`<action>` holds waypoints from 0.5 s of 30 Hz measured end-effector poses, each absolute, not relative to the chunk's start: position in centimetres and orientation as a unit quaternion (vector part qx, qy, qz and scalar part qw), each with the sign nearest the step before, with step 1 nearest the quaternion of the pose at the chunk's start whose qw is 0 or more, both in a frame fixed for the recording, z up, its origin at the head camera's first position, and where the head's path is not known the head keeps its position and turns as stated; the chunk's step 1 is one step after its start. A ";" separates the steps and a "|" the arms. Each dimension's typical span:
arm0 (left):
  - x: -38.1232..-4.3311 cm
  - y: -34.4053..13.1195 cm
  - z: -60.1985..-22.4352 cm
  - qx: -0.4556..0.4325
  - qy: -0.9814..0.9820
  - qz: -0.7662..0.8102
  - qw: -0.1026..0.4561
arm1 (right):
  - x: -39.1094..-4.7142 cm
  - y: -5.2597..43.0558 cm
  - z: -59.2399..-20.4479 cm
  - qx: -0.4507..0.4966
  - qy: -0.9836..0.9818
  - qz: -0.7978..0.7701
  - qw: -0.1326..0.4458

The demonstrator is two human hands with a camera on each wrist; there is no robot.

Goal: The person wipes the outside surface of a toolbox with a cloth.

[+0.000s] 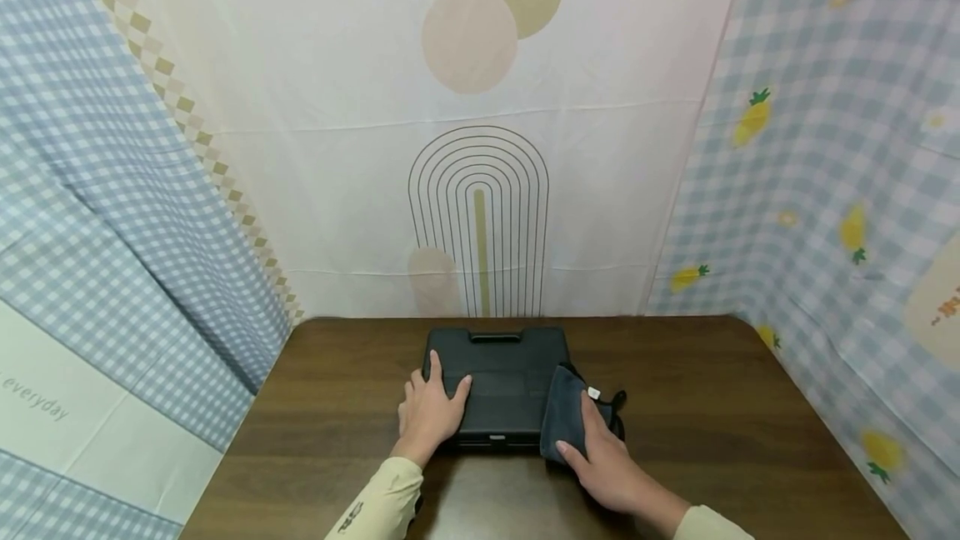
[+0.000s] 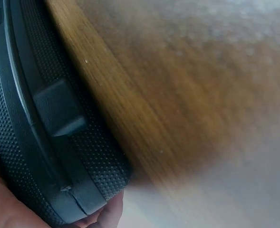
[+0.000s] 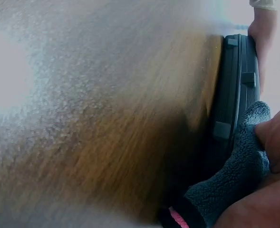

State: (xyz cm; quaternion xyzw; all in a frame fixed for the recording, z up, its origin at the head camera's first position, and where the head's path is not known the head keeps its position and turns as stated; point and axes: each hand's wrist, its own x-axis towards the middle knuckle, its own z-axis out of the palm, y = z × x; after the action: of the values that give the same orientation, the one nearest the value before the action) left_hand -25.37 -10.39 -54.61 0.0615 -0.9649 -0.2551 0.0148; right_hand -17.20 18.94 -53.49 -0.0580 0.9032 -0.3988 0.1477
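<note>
Two hands occupied: black case (image 1: pixel 502 394) set flat on table (image 1: pixel 300 432), its left edge gripped by left hand (image 1: pixel 432 413); dark cloth (image 1: pixel 561 417) held by right hand (image 1: pixel 606 461) against right front corner; wiping, apparently, best done with case firmly braced, cloth pressed evenly

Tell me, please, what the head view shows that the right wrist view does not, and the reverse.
Only the head view shows the printed shapes on the backdrop, the handle on the black case, and the white tag on the blue-grey cloth. Only the right wrist view shows the pink strip by the cloth's dark trim. Both show the brown table, the left hand on the case and the right hand holding the cloth.
</note>
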 end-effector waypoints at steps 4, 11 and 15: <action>-25.3 -10.4 -54.5 0.058 -0.966 -0.252 0.018 | -17.1 18.9 -53.5 -0.060 0.909 -0.387 0.140; -25.3 -10.3 -54.5 0.054 -0.966 -0.250 0.020 | -17.2 18.8 -53.7 -0.060 0.921 -0.365 0.122; -25.2 -10.3 -54.5 0.056 -0.967 -0.248 0.020 | -17.6 18.8 -54.1 -0.067 0.932 -0.340 0.108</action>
State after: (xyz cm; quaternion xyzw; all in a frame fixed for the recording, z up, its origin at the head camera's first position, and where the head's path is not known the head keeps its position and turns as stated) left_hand -25.24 -10.32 -54.52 0.0563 -0.9669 -0.2481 0.0200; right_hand -17.55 18.76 -54.14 -0.0671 0.9319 -0.3397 0.1079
